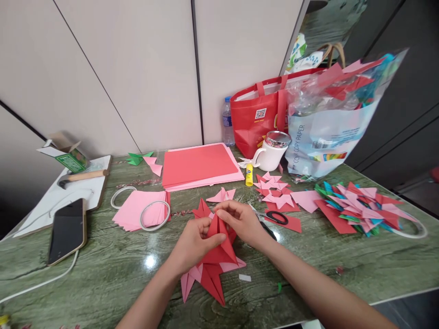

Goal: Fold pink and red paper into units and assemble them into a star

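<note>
Between my two hands is a folded red paper piece (220, 249), with its narrow tip pointing away from me. My left hand (195, 240) pinches its left side, the thumb lying across the folds. At the tip, the fingers of my right hand (240, 219) are closed on the same paper. Below and behind it, other folded points in red and pink paper (211, 278) spread out on the table; whether they are joined to the held piece is partly hidden. A pink folded piece (222, 195) lies just beyond my hands.
Scissors (274, 218) lie right of my hands, near a yellow glue stick (249, 175). Pink squares (132, 210) with tape rolls (155, 215) sit left. Red sheets (199, 164), a white mug (272, 153) and bags (255, 123) stand behind. A phone (67, 230) lies far left.
</note>
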Demonstrator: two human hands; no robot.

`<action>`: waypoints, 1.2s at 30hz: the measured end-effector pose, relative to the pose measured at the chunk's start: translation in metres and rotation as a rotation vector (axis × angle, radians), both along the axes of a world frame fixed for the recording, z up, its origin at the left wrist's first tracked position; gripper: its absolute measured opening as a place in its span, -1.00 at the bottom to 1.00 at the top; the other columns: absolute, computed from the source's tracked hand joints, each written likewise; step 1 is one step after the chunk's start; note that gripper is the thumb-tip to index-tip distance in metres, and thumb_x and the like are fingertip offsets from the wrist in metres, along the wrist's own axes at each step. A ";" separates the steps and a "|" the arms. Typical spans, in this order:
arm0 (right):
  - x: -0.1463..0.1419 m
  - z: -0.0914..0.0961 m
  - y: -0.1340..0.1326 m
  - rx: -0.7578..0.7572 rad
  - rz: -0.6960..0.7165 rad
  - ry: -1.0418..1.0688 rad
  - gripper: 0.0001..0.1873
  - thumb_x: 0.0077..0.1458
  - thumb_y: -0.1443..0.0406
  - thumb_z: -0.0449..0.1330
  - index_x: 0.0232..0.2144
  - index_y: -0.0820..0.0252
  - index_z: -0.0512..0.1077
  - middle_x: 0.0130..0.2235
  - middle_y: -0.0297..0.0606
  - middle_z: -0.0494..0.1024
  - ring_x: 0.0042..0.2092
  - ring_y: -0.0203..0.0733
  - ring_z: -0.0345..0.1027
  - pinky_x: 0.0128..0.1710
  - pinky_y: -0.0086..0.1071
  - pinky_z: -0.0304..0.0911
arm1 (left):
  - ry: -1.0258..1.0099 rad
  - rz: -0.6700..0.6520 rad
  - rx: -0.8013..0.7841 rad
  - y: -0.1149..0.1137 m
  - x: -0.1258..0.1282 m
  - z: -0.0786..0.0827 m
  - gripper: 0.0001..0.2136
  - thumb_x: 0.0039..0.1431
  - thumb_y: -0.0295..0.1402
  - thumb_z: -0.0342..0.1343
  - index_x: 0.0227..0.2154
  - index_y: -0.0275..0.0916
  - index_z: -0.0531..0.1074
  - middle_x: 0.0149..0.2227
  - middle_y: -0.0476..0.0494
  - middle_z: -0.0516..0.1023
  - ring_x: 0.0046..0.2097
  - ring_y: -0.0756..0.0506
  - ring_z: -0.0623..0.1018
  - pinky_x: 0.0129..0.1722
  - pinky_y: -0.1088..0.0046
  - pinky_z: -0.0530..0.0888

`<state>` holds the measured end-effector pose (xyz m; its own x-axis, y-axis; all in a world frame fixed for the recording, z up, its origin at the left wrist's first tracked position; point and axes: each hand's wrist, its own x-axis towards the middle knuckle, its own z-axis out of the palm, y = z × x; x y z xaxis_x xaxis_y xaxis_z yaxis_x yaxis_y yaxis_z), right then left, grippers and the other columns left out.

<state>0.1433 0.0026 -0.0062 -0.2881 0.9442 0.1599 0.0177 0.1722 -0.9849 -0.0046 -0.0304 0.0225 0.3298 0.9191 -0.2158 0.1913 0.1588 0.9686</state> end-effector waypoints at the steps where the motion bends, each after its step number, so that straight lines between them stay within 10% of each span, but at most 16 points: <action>1: 0.001 0.000 0.001 -0.047 0.037 0.062 -0.85 0.05 0.23 0.15 -0.32 0.17 0.41 -0.46 -0.37 0.46 -0.49 -0.34 0.28 -0.47 -0.46 0.20 | -0.029 0.015 -0.025 0.000 -0.001 0.000 -0.71 -0.10 -0.19 0.20 -0.60 -0.28 0.27 -0.61 0.10 0.20 -0.55 0.08 0.17 -0.58 0.58 0.09; 19: 0.012 0.005 0.006 -0.133 0.162 0.076 -0.77 -0.16 0.25 0.34 -0.36 0.18 0.56 -0.33 -0.25 0.57 -0.29 -0.21 0.42 -0.25 -0.32 0.31 | -0.045 -0.008 -0.038 0.005 -0.010 -0.010 -0.56 0.01 0.02 0.06 -0.66 -0.25 0.13 -0.63 0.13 -0.03 -0.56 0.10 -0.04 -0.60 0.54 -0.09; 36: 0.009 0.008 0.002 -0.017 0.123 -0.010 -0.79 -0.13 0.24 0.31 -0.36 0.16 0.55 -0.31 -0.24 0.58 -0.26 -0.17 0.42 -0.27 -0.30 0.33 | -0.259 -0.053 -0.302 0.006 -0.011 -0.006 -0.66 -0.16 -0.15 0.28 -0.58 -0.35 0.35 -0.61 0.04 0.33 -0.58 0.11 0.20 -0.60 0.60 0.07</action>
